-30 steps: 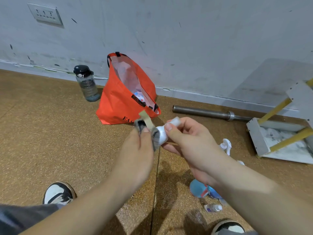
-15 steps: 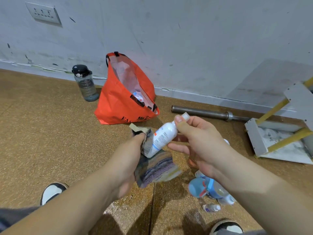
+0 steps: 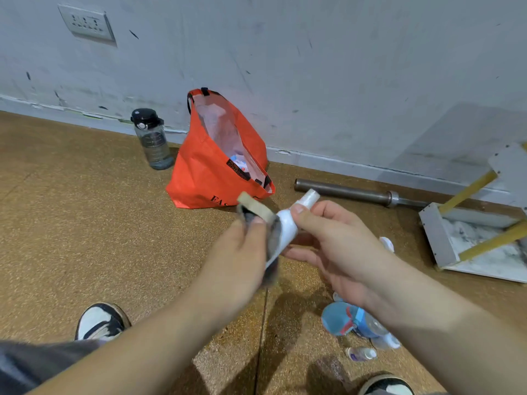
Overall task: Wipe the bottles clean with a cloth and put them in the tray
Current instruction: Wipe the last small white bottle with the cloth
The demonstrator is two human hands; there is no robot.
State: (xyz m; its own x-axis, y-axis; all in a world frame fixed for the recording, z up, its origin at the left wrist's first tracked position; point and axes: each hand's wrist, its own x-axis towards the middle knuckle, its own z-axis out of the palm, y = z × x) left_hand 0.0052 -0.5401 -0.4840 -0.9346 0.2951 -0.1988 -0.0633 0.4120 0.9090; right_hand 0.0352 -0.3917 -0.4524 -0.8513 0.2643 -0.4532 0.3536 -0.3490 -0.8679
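Centre frame, I note the cloth [image 3: 273, 238], loose half a second ago, now bunched over the white bottle [image 3: 286, 228] in the left hand [image 3: 242, 252]'s curled grip, the right hand [image 3: 333, 246] pinching the neck; wiping looks underway, with stowing still ahead.

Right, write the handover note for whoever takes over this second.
Left hand grips the cloth, wrapped round the white bottle.
Right hand holds that bottle by its neck.
Tray on the floor at right, no bottle seen in it.
Blue bottle and small clear bottle lie on the floor below the right forearm.
Left: finish wiping, tray it, then the others.
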